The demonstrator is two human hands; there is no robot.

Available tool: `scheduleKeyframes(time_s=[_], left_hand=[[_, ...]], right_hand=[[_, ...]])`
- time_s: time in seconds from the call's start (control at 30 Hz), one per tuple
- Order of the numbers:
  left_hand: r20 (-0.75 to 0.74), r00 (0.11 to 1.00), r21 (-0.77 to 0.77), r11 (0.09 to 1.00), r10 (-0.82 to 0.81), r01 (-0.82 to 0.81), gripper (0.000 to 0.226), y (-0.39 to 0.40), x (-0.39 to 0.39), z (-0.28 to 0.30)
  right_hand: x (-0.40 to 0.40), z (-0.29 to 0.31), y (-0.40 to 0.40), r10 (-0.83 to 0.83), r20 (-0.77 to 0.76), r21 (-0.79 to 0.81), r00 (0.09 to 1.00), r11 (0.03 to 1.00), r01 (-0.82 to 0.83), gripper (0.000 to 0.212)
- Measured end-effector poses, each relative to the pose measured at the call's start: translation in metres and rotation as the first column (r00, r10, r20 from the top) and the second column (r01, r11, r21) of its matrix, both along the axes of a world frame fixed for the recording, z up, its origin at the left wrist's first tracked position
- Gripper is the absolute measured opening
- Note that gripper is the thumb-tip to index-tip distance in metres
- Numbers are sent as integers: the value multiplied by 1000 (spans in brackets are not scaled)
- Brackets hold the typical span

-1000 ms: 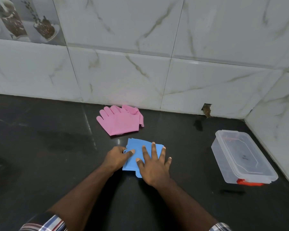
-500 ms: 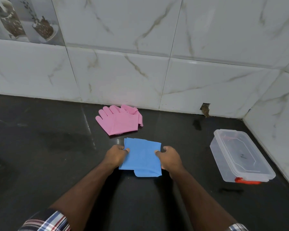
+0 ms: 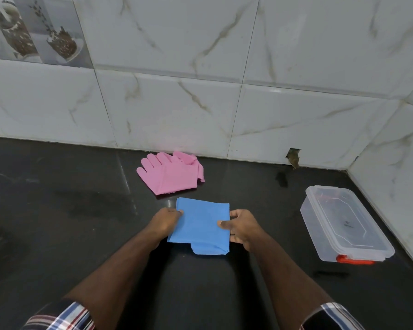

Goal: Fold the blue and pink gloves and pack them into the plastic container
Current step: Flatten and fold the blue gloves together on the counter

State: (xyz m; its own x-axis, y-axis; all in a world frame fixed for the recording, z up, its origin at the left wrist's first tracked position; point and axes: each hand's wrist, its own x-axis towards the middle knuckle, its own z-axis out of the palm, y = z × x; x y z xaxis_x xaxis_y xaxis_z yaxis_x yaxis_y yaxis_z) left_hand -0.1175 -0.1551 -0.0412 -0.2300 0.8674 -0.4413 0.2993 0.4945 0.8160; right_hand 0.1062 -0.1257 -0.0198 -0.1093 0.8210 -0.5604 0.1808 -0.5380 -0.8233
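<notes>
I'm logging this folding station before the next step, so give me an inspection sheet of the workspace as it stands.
Surface: dark countertop, glossy, faint smears.
Job's things: blue gloves folded into a flat square near the front; pink gloves lying flat behind them near the wall, fingers still spread; plastic container to the right, lid on, red clip at its near end.
Clutter: nothing seen.
Grippers: left hand and right hand each pinch a side edge of the blue gloves.
Cables: nothing seen.
Surroundings: marble-look wall tiles; a chipped hole at the tile base.
</notes>
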Motion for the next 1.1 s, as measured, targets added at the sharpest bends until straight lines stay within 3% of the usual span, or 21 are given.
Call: scheduleKeyframes(time_s=[0.07,0.2,0.53,0.73,1.1], left_hand=[[-28,1000,19,1000,2,-1,33,3,0,2],[-224,975,47,999,-12,23,38,10,-3,-3],[-263,965,16,1000,9,-5,43,16,-4,-13],[-321,947,13,1000,1,3,42,15,0,-14],[-320,947,8,1000,8,-5,39,15,0,-15]], right_hand=[[-2,-2,0,-25,8,14,1000,1000,25,31],[-2,-4,1,-35,11,23,999,999,35,31],[-3,-12,3,-50,-19,17,999,999,50,37],[8,0,4,46,-192,-132,980,989,-72,37],[-12,0,1,21,-305,-169,952,983,-76,36]])
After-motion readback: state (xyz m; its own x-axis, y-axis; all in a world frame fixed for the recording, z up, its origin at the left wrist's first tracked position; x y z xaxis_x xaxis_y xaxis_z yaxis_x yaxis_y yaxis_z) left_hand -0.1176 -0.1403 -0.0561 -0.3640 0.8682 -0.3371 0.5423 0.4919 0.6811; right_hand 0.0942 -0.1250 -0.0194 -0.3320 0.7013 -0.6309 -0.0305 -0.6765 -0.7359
